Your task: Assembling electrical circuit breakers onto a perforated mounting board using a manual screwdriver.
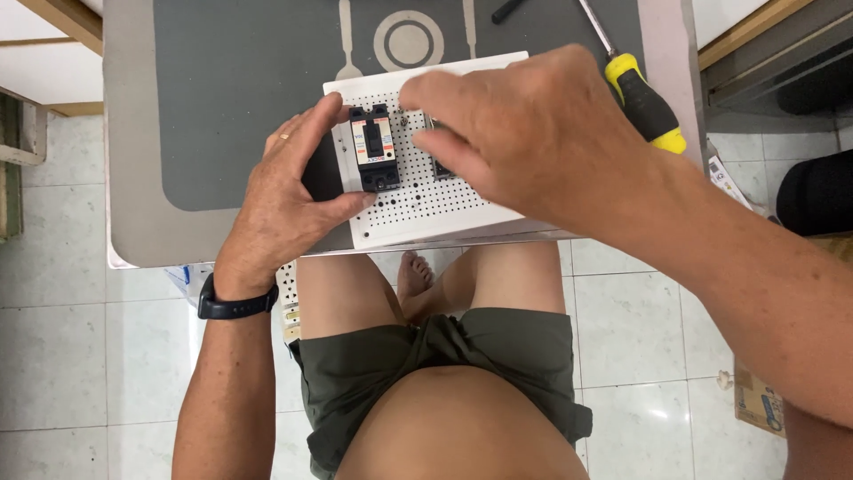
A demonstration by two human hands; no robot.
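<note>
While the person sits at a small desk (160, 236) covered by a grey mat (231, 98), the left hand (289, 191) curls around the left edge of a white board full of holes (426, 200), thumb and fingers partly closed and touching that edge just beside a black switch block (374, 149). A dark watch (233, 307) sits on the left wrist and a ring on one finger. The switch block stands on the board's left part, upright against its surface. Further right, the right hand (524, 133) hovers over the middle of the board with its fingers bent down toward a second dark part (442, 167), mostly hidden beneath them; whether the fingers actually grip it cannot be told. Past the right hand, a screwdriver with a yellow and black handle (647, 102) lies on the mat near the board's upper right corner.
</note>
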